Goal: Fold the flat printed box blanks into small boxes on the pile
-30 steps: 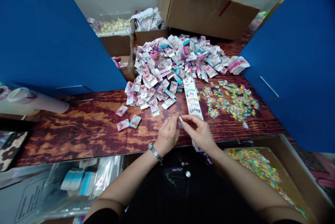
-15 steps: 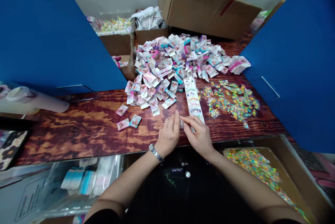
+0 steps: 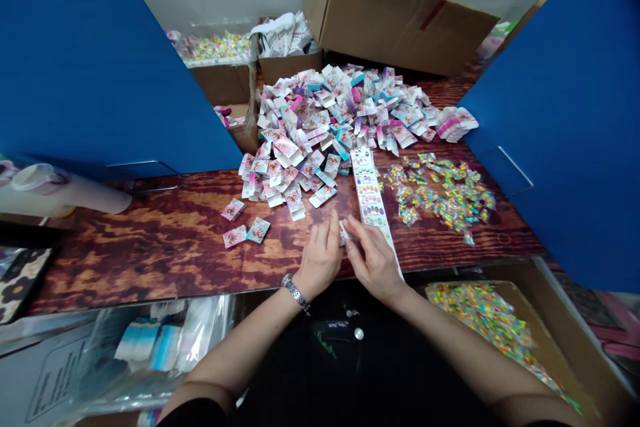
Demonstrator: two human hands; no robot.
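Both of my hands meet over the near edge of a dark wooden table (image 3: 150, 247). My left hand (image 3: 320, 255), a watch on its wrist, and my right hand (image 3: 373, 259) pinch one small packet (image 3: 343, 232) between their fingertips. A long white sticker strip (image 3: 370, 197) runs away from my right hand toward a big heap of small pink-and-white card boxes (image 3: 330, 120). Three loose card boxes (image 3: 245, 227) lie left of my left hand.
A pile of colourful clear packets (image 3: 440, 190) lies right of the strip, and more fill a box (image 3: 490, 320) at lower right. Blue dividers (image 3: 90, 67) stand on both sides. Cardboard boxes (image 3: 395, 14) are at the back, plastic bags (image 3: 150, 347) at lower left.
My hands have lowered toward the table and drawn closer, my right hand sliding in over the near end of the strip, its fingers still working on the small packet.
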